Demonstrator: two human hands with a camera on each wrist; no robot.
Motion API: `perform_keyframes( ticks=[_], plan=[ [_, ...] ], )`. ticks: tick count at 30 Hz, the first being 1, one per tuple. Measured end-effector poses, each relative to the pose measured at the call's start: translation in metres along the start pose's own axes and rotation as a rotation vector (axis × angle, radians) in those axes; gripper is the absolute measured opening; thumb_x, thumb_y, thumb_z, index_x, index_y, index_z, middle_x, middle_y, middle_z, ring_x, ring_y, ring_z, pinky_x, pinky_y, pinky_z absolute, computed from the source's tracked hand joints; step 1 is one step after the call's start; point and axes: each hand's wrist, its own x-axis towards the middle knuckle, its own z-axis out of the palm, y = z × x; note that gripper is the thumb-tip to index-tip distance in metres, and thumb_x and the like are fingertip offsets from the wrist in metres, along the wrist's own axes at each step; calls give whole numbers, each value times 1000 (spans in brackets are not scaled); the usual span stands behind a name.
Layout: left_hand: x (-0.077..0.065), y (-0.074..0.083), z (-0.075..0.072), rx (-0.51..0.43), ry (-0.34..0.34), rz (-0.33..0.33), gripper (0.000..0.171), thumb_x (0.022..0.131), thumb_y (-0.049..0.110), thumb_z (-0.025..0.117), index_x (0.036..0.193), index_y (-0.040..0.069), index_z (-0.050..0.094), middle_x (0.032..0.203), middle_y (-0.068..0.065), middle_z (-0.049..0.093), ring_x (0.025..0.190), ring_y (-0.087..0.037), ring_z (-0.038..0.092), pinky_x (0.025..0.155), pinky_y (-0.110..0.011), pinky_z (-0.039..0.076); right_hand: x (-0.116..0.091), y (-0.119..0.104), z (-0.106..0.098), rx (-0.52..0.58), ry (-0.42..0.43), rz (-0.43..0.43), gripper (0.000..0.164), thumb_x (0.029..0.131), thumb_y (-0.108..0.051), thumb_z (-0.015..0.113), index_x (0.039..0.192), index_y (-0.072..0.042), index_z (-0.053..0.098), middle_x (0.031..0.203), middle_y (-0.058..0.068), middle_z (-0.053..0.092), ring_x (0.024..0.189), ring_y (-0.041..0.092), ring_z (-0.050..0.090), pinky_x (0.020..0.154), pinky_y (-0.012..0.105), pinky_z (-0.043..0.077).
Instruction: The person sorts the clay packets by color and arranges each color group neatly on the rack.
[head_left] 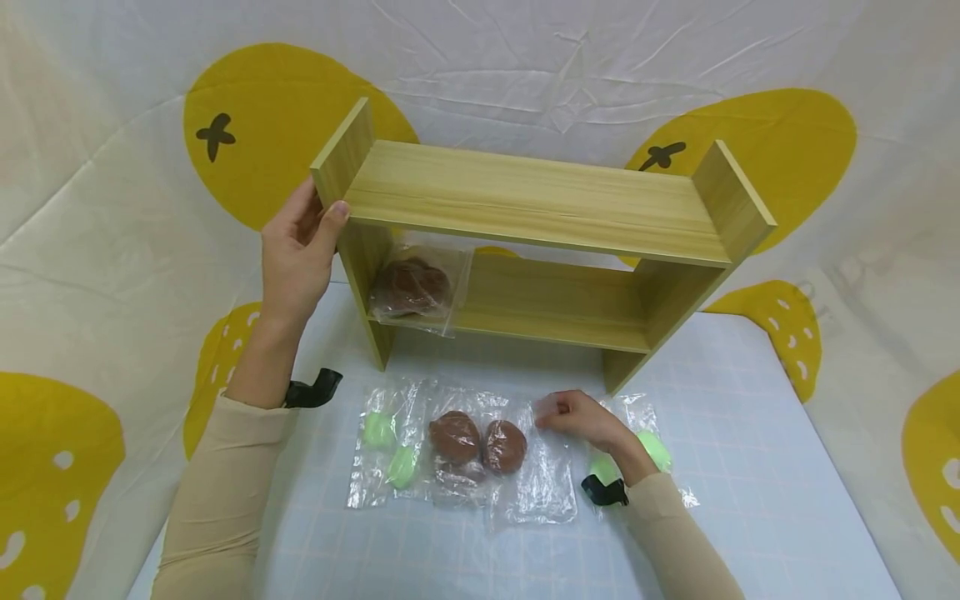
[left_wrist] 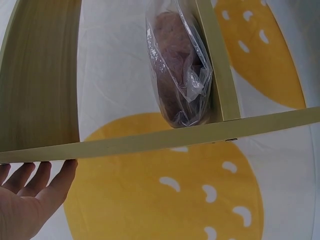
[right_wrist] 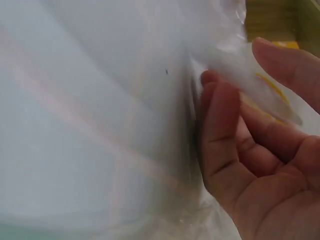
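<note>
My left hand (head_left: 296,258) grips the left side panel of a small wooden shelf (head_left: 525,192), thumb on its front edge. In the left wrist view, the fingers (left_wrist: 60,182) lie against the panel's outer face. A clear bag of brown, bun-like pieces (head_left: 411,287) sits at the left end of the lower board. Down on the table, my right hand (head_left: 588,421) pinches the upper edge of a clear plastic bag (head_left: 543,483) with a round brown piece (head_left: 505,447) at its left. Thin film passes between the right hand's curled fingers (right_wrist: 222,115) and thumb.
Left of the right hand lies another bag of brown pieces (head_left: 455,437), then bags with light-green rounds (head_left: 378,430). More green rounds (head_left: 654,450) in bags lie partly under the right forearm. A white cloth with yellow shapes (head_left: 285,108) hangs behind the shelf.
</note>
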Motion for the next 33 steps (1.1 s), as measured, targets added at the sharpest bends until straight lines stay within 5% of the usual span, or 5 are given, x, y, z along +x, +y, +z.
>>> perform_keyframes(
  ticks=[7,13,19,25,33],
  plan=[
    [0,-1,1,16,1,-1,45,97,10,67,142,12,59,134,-14,61,117,-24,59,100,-33,50,-6,3,10,-9,-55,-66,22,91,-13,73,107,2,69,100,9,69,91,20,62,79,29,53],
    [0,-2,1,32,-1,7,46,97,10,66,143,13,57,135,-13,60,119,-24,59,101,-34,49,-15,7,18,214,-112,-77,47,96,-8,66,138,4,50,126,20,60,114,30,59,94,35,52],
    [0,-1,0,23,7,5,46,97,9,66,142,12,58,135,-13,61,119,-24,59,101,-34,49,-29,13,30,352,-82,-13,56,92,-6,70,140,11,47,130,22,59,120,29,57,99,32,49],
    [0,-1,1,11,9,16,45,97,7,66,142,11,58,135,-14,61,119,-24,59,102,-34,48,-39,12,40,444,-121,-26,70,95,-3,66,156,-8,32,147,27,42,125,36,53,99,40,51],
    [0,-3,2,-5,6,17,46,97,6,66,142,11,58,135,-14,60,119,-25,58,103,-35,48,-37,10,54,450,51,32,70,93,-7,68,153,2,31,127,25,56,108,27,59,96,33,48]
  ],
)
